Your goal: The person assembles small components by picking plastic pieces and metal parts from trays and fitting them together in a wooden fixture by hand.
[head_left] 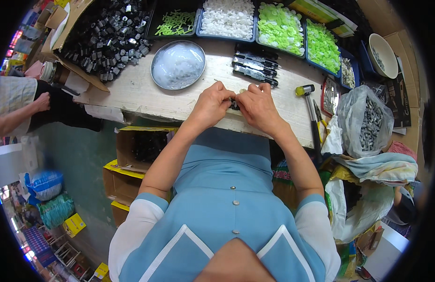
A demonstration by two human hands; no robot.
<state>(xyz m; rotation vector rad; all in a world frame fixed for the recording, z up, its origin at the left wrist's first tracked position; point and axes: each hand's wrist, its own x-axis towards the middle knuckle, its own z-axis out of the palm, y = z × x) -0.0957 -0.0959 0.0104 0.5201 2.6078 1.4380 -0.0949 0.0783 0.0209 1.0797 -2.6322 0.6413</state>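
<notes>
At the front edge of the workbench (135,89), both hands meet over a small black part (234,104), mostly hidden by fingers. My left hand (211,105) pinches this part from its left side, thumb and fingers closed. My right hand (259,110) is closed against it from the other side; a pale bit shows by its fingertips, too small to name. Just beyond the hands lies a row of several black parts (255,66) with shiny faces. Up and left of them sits a round metal dish (153,75) holding whitish, grease-like stuff.
Along the back stand trays of green sticks (175,23), white pieces (227,19) and green discs (279,33). A cardboard box of black parts (109,40) is at left. To the right lie a hammer (314,123), pliers (320,115) and a bag of grey metal parts (368,124).
</notes>
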